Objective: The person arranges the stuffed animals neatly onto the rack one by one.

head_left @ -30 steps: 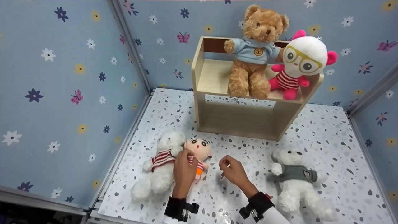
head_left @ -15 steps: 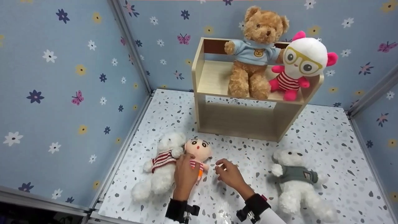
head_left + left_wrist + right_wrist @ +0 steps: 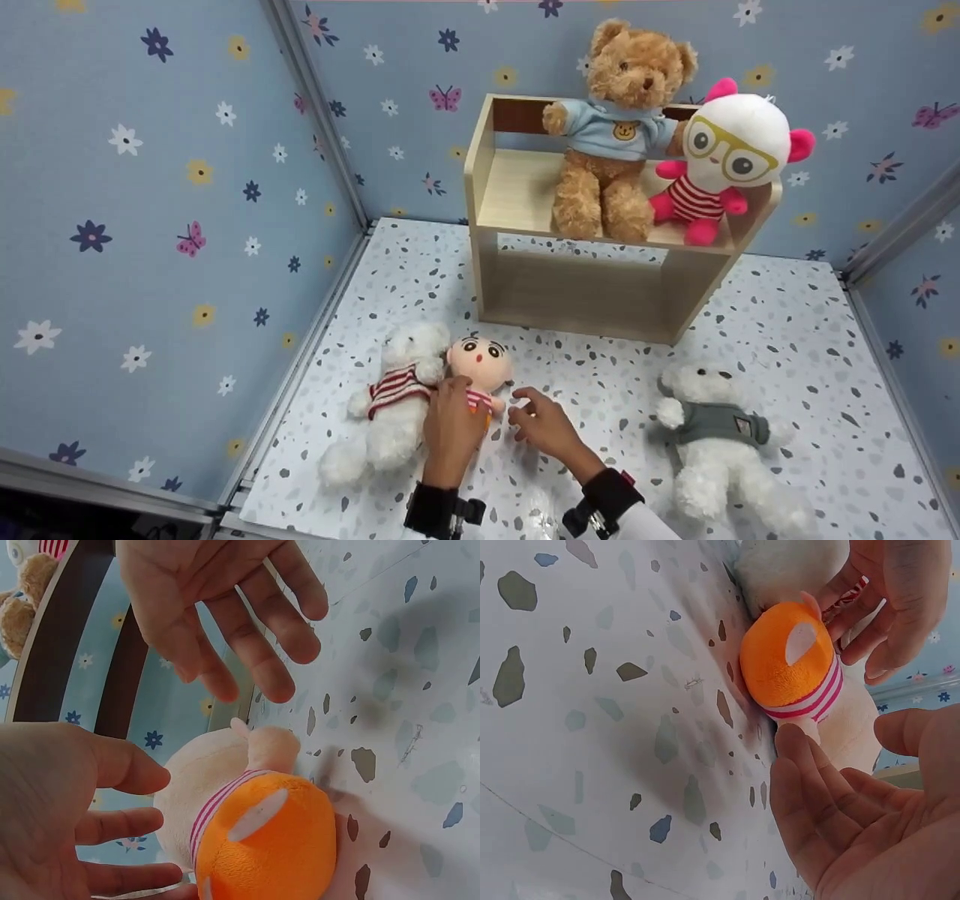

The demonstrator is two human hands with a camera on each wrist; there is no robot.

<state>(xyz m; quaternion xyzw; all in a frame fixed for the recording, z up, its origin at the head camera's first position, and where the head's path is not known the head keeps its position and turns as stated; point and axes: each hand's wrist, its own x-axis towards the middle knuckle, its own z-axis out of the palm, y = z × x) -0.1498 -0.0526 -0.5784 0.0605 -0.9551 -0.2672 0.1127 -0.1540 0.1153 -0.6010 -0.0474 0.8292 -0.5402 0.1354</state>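
Observation:
A small doll [image 3: 480,365] with a round peach head, pink-striped shirt and orange shorts [image 3: 281,844] lies face up on the speckled surface. My left hand [image 3: 454,435] is over its left side in the head view, covering part of the body; the fingers are loosely extended and reach its side. On the other side, my right hand [image 3: 547,427] has relaxed, spread fingers. In the right wrist view, the right fingertips [image 3: 793,742] are close by the doll's arm; contact cannot be told. Directly left lies a white teddy bear [image 3: 397,390] in a red-striped sweater.
Behind stands a wooden shelf [image 3: 480,277]. A brown teddy bear [image 3: 607,135] in a blue hoodie and a pink-and-white panda plush [image 3: 697,199] sit on its upper level. A white plush dog [image 3: 712,420] in a grey-green shirt lies at right. Flowered walls surround the surface.
My right hand has moved left, close to the doll, and its fingers have opened out. My left hand has shifted slightly down beside the doll. The view has tilted up slightly.

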